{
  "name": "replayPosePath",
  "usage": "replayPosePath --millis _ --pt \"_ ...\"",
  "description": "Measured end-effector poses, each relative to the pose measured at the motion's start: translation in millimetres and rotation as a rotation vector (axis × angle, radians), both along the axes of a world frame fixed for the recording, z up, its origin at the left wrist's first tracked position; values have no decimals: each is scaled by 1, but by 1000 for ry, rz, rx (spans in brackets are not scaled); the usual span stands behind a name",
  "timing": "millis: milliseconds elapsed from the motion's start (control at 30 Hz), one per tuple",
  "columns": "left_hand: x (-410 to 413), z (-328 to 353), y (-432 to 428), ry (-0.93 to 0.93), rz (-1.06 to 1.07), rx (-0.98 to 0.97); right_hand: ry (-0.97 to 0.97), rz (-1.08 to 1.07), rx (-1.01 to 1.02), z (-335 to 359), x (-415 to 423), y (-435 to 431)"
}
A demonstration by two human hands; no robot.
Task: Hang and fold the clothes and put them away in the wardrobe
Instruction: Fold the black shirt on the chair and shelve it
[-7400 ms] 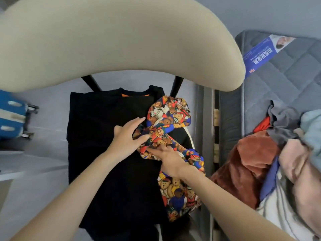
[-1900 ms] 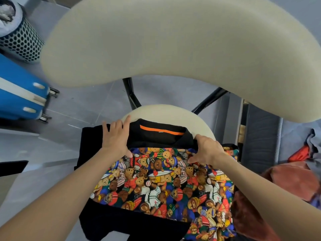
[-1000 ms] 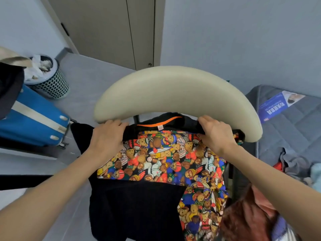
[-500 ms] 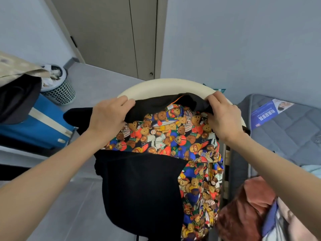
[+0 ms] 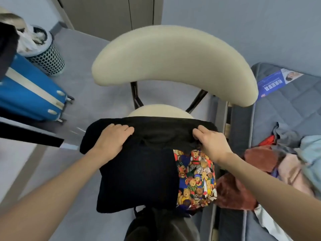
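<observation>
Grey bedroom floor is being viewed from above. Nearest, a black bear-print shirt [image 5: 137, 176] is being folded on a cream chair seat [image 5: 159, 110], its top fold being gripped by the left hand [image 5: 112, 138] and right hand [image 5: 211, 145], fingers [image 5: 125, 129] curled onto cloth. One fold seems done; a heap of clothes [image 5: 271, 164] on the bed [image 5: 286, 108] is waiting. Farther off, a blue suitcase [image 5: 29, 94] is lying closed, and a mesh bin [image 5: 47, 58] is holding crumpled white waste.
</observation>
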State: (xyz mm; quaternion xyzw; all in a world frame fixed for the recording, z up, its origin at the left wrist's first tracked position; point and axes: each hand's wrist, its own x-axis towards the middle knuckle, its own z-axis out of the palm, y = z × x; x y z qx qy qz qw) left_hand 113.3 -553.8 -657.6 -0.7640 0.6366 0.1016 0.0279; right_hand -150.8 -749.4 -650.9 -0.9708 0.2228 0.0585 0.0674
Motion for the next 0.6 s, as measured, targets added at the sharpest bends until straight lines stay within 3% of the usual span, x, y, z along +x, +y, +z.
replayPosePath --millis 300,367,433,533,600 --pt "-35 -48 44 210 86 739 709 -102 325 -42 -28 40" --pt "-37 -51 48 246 90 802 861 -155 426 -47 -28 44" --pt "-38 -53 49 256 139 639 739 -210 474 -48 -22 47" --pt "-43 -57 40 274 260 270 262 -255 345 -50 -3 51" --pt "-49 -60 24 307 307 203 119 -248 306 -54 17 53"
